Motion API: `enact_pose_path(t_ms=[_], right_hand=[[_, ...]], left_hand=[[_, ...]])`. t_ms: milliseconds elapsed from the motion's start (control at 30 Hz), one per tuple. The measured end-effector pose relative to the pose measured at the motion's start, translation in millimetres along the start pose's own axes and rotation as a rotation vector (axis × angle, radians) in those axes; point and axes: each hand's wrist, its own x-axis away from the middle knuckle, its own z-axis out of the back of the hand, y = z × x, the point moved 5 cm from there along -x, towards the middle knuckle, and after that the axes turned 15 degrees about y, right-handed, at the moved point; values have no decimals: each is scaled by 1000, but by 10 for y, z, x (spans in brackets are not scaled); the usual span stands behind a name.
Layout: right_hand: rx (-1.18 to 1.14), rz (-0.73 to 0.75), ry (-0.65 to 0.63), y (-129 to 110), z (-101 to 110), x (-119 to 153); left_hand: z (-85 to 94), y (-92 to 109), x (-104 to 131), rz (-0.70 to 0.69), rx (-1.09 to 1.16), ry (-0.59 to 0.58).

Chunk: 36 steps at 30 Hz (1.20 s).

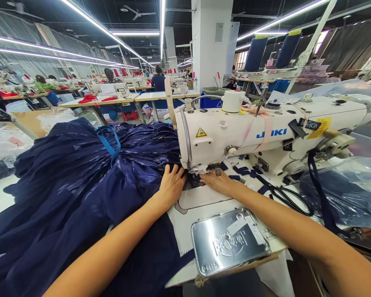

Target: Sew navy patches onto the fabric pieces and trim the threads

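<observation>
A large gathered heap of navy blue garments, tied with a blue band, covers the left side of the table. My left hand rests at its right edge, just left of the needle area, with fingers apart on the cloth. Under the head of a white sewing machine, my right hand reaches in from the right, its fingers closed together beside the presser foot. The machine partly hides those fingertips, and whatever is between them cannot be made out.
A shiny metal tin lid lies at the front. Black scissors and navy fabric scraps are right of my right hand. A plastic-wrapped bundle sits farther right. Navy thread cones stand behind; people work at distant tables.
</observation>
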Motion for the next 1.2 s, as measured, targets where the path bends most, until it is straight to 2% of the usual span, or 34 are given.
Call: enact_pose_path(t_ms=[300,500,800,967,1100,1200], right_hand=[[77,-69,-87,-76,54,-39],[92,-103,-123,-125,36,-47],[126,-166,-105,-132,10,-66],[132,-154,-120,-148,-20,-66],[119,-154,-22,-147,23,-81],[79,-130,20,-131,24,-97]], left_hand=[[-77,-17,-10,-25,-10,-13],[-128,-56,-58,-10,60,-1],[-187,-70,-161,16,75,-59],[-211,-86,-184,29,74,-38],[-141,-71,-153,30,59,-6],[65,54,15,70,105,61]])
